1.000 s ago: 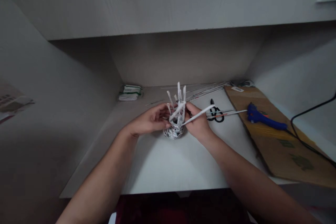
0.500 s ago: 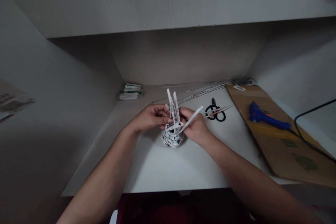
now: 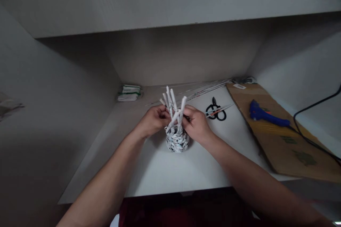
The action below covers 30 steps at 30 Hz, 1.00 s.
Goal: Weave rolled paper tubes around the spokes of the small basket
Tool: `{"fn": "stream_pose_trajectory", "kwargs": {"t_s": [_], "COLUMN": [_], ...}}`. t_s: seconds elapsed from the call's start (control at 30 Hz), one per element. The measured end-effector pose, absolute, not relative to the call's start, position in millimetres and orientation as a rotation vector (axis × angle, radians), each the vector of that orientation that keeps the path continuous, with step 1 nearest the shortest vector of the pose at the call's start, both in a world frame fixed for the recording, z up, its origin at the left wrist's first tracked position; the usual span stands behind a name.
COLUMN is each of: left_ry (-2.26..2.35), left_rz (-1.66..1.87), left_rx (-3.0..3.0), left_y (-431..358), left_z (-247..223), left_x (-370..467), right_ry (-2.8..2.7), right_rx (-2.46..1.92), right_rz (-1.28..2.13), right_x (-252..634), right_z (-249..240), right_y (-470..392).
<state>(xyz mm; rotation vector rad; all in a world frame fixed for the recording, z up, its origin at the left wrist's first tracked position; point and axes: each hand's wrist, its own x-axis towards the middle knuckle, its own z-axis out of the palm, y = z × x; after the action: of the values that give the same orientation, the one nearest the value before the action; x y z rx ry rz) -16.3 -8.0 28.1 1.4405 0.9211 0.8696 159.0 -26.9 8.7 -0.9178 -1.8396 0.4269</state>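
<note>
A small basket (image 3: 177,142) woven from rolled printed paper stands on the white table in front of me. Several white paper tubes (image 3: 183,103) rise from its rim, some upright and some crossing at a slant. My left hand (image 3: 153,120) is at the basket's left side, thumb and fingers pinched among the tubes at the far rim. On the opposite side, my right hand (image 3: 197,124) has its fingers curled round the rim and the base of the tubes. The fingertips of both hands are partly hidden behind the tubes.
Black-handled scissors (image 3: 214,110) lie right of the basket, with thin paper sticks across them. Long thin paper sticks (image 3: 205,91) lie behind. At right, a blue glue gun (image 3: 268,116) with a black cord rests on cardboard (image 3: 282,156). A white-green packet (image 3: 129,93) sits back left. A shelf (image 3: 170,0) overhangs.
The tube that leaned out to the right past my right hand now stands nearly upright. Another tube now slants across the front. The basket has turned, and my head view has shifted slightly.
</note>
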Motion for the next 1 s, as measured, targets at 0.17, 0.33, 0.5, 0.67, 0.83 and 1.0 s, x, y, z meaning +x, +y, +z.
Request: {"fn": "stream_pose_trajectory", "kwargs": {"t_s": [0.17, 0.33, 0.5, 0.67, 0.83, 1.0], "left_ry": [0.872, 0.891, 0.839, 0.953, 0.99, 1.018], "left_rz": [0.857, 0.844, 0.782, 0.829, 0.805, 0.878], "left_rx": [1.455, 1.456, 1.405, 1.471, 1.559, 1.707], "left_y": [-13.5, -13.5, -10.6, -3.8, 3.6, 0.0], "left_z": [33.2, 28.2, 26.3, 34.0, 32.4, 34.9], "left_x": [-13.1, -13.7, -18.0, -31.5, -39.8, -37.0], "right_ry": [-1.832, -1.831, -1.877, -1.953, -2.048, -2.132], "right_rx": [-0.853, -0.82, -0.829, -0.97, -1.082, -1.105], "right_rz": [0.437, 0.448, 0.406, 0.381, 0.35, 0.12], "right_x": [158.5, 159.7, 164.3, 170.3, 169.7, 166.3], "right_z": [10.6, 15.2, 22.3, 24.0, 23.0, 25.5], "right_y": [-26.8, -28.6, -31.0, -31.5, -32.2, -35.1]}}
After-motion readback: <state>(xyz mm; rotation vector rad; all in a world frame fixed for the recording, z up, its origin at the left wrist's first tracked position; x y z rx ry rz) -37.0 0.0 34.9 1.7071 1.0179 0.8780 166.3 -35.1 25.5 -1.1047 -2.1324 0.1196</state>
